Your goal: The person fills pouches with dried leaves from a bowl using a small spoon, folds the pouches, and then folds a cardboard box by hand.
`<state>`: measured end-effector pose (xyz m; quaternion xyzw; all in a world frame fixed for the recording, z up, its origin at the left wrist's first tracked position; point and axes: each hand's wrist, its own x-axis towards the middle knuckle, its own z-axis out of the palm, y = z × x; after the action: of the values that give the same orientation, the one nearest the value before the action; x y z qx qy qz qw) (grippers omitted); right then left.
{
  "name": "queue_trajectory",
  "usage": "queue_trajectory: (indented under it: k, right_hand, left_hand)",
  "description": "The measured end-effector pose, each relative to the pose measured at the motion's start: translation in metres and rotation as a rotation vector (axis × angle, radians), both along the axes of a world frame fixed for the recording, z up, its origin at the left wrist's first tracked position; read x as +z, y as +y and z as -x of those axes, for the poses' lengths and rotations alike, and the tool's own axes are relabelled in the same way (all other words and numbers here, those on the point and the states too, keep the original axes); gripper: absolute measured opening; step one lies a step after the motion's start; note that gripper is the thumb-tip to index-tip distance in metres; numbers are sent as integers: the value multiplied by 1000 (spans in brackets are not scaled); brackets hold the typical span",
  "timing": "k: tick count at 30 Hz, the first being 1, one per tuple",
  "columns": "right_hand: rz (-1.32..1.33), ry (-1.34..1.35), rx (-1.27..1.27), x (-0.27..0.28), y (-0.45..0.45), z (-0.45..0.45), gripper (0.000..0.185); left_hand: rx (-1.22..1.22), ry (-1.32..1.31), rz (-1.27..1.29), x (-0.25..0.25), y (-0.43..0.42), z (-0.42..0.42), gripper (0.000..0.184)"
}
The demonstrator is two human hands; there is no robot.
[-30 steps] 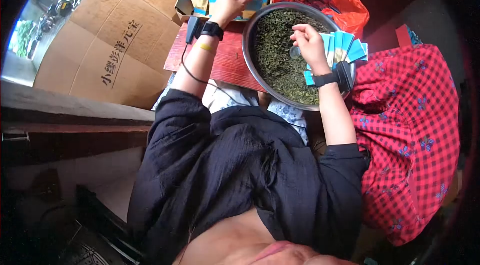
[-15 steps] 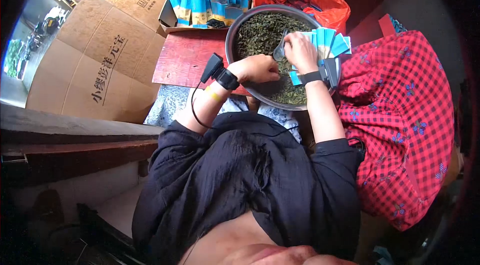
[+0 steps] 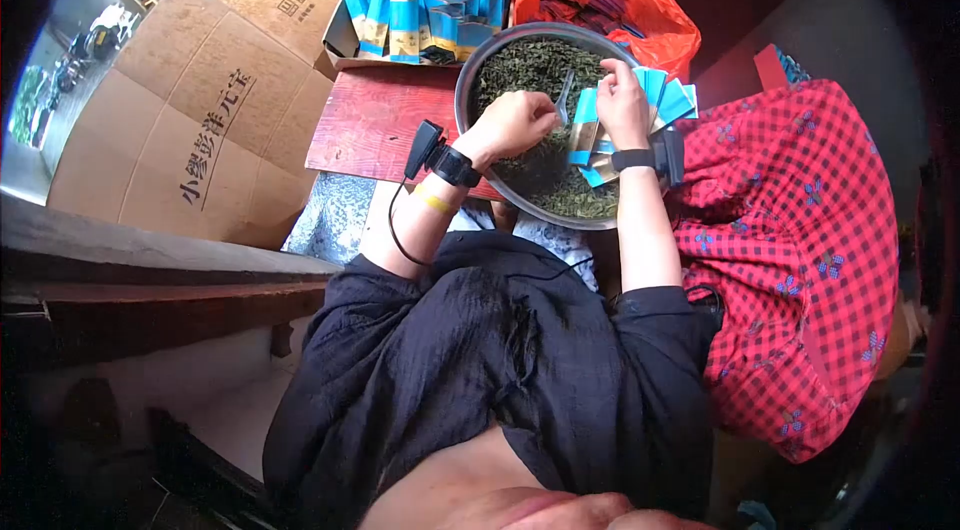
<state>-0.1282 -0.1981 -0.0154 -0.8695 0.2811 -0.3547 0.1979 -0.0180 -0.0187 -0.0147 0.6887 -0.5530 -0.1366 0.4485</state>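
A round metal basin [image 3: 466, 102] holds dried, dark green leaves [image 3: 540, 58] that look like tea. My left hand [image 3: 512, 124] is over the basin, fingers curled together; whatever they pinch is hidden. Close to its fingertips, a spoon [image 3: 564, 95] rests in the leaves, touched by neither hand as far as I can see. My right hand [image 3: 624, 112] hovers at the basin's right side with bent fingers apart and nothing visible in them. Under and beside it, several flat blue-and-white packets [image 3: 673, 102] lie fanned over the rim.
Behind the basin, a box [image 3: 338, 35] is packed with upright blue-and-gold packets [image 3: 405, 25]. Beside it sits a red plastic bag [image 3: 668, 25]. A red wooden board [image 3: 370, 120] lies left of the basin, a large cardboard box [image 3: 180, 120] farther left. Red checked cloth [image 3: 790, 250] bulges at right.
My right hand has let go of the spoon and risen to the right, over the packets. My left hand has shifted slightly up, its fingers nearer the spoon.
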Motion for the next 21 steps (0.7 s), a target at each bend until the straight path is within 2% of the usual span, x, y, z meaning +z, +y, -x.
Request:
queue_trajectory:
  k: [1, 4, 5, 7, 8, 9, 11, 14, 16, 17, 19, 20, 21]
  right_hand:
    - [2, 7, 10, 1, 0, 0, 31]
    - [-250, 21, 57, 7, 5, 2, 36]
    - [-253, 19, 56, 2, 6, 1, 36]
    - [-66, 159, 95, -4, 11, 1, 43]
    - [-100, 255, 128, -5, 11, 5, 47]
    - [-77, 317, 136, -8, 10, 2, 43]
    - [-197, 211, 144, -9, 4, 0, 37]
    - [-165, -151, 100, 2, 6, -3, 29]
    - [-366, -376, 205, -1, 1, -11, 23]
    - [-451, -460, 241, -4, 0, -13, 21]
    - [-448, -449, 279, 2, 12, -14, 19]
    - [-445, -442, 314, 4, 18, -14, 17]
    - [-523, -461, 351, 8, 26, -14, 16]
  left_hand:
    - [10, 7, 2, 2, 0, 0, 23]
    - [38, 84, -30, 6, 1, 0, 22]
    - [36, 83, -33, 5, 1, -1, 22]
    - [48, 90, -49, 2, -1, -2, 25]
    - [41, 89, -49, 0, -2, -2, 25]
    - [40, 92, -49, -1, -1, -2, 25]
    - [39, 93, -46, -1, -2, -2, 24]
    - [31, 96, -52, 4, 1, -2, 31]
    - [-3, 4, 29, 7, 2, 0, 48]
    - [1, 6, 30, 8, 2, 3, 48]
    - [98, -297, 229, 10, 3, 9, 78]
    - [83, -327, 171, 11, 3, 10, 93]
    - [85, -326, 171, 13, 3, 10, 93]
